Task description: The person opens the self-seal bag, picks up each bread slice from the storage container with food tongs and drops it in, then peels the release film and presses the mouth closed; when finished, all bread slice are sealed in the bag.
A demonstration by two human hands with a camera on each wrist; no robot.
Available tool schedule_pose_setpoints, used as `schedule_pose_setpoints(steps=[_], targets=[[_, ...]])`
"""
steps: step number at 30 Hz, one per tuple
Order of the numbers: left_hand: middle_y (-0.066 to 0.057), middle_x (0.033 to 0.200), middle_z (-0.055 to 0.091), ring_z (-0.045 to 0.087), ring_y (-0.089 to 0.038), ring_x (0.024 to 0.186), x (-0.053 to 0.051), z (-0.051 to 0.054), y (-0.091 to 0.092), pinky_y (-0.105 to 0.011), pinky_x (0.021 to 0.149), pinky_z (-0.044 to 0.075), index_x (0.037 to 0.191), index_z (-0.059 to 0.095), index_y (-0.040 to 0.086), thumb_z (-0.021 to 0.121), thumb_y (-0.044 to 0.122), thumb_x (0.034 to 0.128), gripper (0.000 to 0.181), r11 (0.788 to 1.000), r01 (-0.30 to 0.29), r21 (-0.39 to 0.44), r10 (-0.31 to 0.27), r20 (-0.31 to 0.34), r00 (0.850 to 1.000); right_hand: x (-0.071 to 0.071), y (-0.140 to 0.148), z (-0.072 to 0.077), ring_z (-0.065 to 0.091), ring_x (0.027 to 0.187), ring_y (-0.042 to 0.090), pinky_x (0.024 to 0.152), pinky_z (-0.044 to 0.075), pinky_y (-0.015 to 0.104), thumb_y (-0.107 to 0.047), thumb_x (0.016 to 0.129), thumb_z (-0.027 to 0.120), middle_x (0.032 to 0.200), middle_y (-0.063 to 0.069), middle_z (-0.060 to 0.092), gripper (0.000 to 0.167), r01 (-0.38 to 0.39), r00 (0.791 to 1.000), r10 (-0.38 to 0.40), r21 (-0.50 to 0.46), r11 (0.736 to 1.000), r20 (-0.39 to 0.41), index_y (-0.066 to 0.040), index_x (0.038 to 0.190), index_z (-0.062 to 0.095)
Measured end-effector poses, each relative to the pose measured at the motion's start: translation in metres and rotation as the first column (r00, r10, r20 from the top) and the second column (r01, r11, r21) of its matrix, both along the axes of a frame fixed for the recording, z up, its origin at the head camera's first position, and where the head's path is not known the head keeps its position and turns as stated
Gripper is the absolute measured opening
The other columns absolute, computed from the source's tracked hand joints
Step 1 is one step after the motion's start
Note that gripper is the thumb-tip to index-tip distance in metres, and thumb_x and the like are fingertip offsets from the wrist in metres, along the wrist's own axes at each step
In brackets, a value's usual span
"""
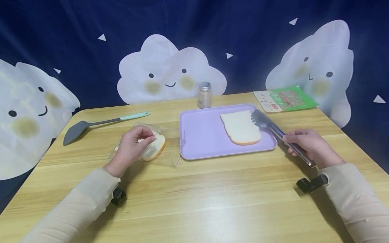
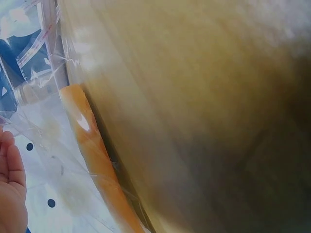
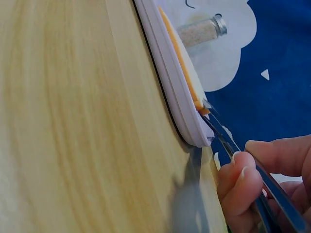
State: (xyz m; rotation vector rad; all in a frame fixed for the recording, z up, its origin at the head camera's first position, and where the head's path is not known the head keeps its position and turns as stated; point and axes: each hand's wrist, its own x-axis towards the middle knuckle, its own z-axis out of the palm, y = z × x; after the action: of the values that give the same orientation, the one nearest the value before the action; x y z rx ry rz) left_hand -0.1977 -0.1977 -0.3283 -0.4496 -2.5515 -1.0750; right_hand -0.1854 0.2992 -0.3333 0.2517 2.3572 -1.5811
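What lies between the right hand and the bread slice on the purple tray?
Metal tongs, held by the right hand, reach over the rim of the purple tray to the bread slice. The head view shows this.

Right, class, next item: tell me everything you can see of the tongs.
The tongs are silvery and shiny, apparently metal, with two long, narrow arms and a broader head with a ridged look. In the head view they slant from upper left down to lower right, reaching over the right side of the purple tray. The right hand holds them along the arms. Their tips meet the right edge of the slice of bread, seemingly one above and one below; how firmly, I cannot tell.
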Motion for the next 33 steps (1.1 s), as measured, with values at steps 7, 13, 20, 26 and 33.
schedule_pose_setpoints(steps=[7, 13, 20, 26, 33], targets=[[-0.009, 0.080, 0.066, 0.055, -0.001, 0.073, -0.001, 0.000, 0.000, -0.015, 0.070, 0.045, 0.084, 0.061, 0.002, 0.069, 0.002, 0.0814, 0.008, 1.000, 0.005, 0.017, -0.005, -0.018, 1.000, -0.002, -0.002, 0.008, 0.058, 0.056, 0.008, 0.054, 0.052, 0.026, -0.016, 0.094, 0.051, 0.072, -0.004, 0.059, 0.043, 0.037, 0.998, -0.033, 0.068, 0.997, -0.055, 0.015, 0.121, 0.039], [-0.010, 0.081, 0.066, 0.055, 0.000, 0.073, 0.000, 0.000, 0.000, -0.014, 0.070, 0.045, 0.084, 0.061, 0.002, 0.068, 0.003, 0.0819, 0.007, 1.000, 0.005, 0.030, -0.005, -0.017, 1.000, -0.003, -0.007, 0.020, 0.058, 0.056, 0.010, 0.054, 0.053, 0.028, -0.015, 0.094, 0.050, 0.073, -0.001, 0.058, 0.042, 0.064, 0.987, -0.043, 0.140, 0.988, -0.154, 0.016, 0.120, 0.041], [-0.009, 0.084, 0.066, 0.057, -0.004, 0.076, 0.001, -0.001, 0.000, -0.014, 0.071, 0.045, 0.085, 0.062, 0.002, 0.068, 0.006, 0.0829, 0.007, 0.999, -0.016, 0.027, 0.016, 0.016, 1.000, -0.003, -0.014, 0.033, 0.056, 0.053, 0.012, 0.050, 0.048, 0.032, -0.022, 0.093, 0.051, 0.063, -0.001, 0.057, 0.037, 0.087, 0.969, -0.018, 0.271, 0.959, -0.248, 0.010, 0.113, 0.050], [-0.009, 0.085, 0.066, 0.058, -0.007, 0.077, 0.000, -0.002, -0.001, -0.014, 0.071, 0.045, 0.085, 0.062, 0.002, 0.067, 0.008, 0.0841, 0.008, 0.999, -0.029, 0.023, 0.029, 0.024, 0.999, -0.002, -0.021, 0.041, 0.054, 0.049, 0.013, 0.045, 0.044, 0.031, -0.025, 0.094, 0.051, 0.059, 0.001, 0.057, 0.041, 0.105, 0.947, 0.010, 0.340, 0.935, -0.320, 0.011, 0.113, 0.052], [-0.009, 0.085, 0.066, 0.057, 0.000, 0.076, 0.000, -0.002, 0.000, -0.012, 0.072, 0.045, 0.084, 0.062, 0.002, 0.068, 0.005, 0.0828, 0.007, 0.999, -0.019, 0.029, 0.019, 0.006, 1.000, 0.001, -0.029, 0.043, 0.055, 0.048, 0.012, 0.040, 0.043, 0.029, -0.024, 0.093, 0.053, 0.062, 0.006, 0.059, 0.039, 0.142, 0.905, 0.043, 0.395, 0.908, -0.424, 0.010, 0.109, 0.056]])
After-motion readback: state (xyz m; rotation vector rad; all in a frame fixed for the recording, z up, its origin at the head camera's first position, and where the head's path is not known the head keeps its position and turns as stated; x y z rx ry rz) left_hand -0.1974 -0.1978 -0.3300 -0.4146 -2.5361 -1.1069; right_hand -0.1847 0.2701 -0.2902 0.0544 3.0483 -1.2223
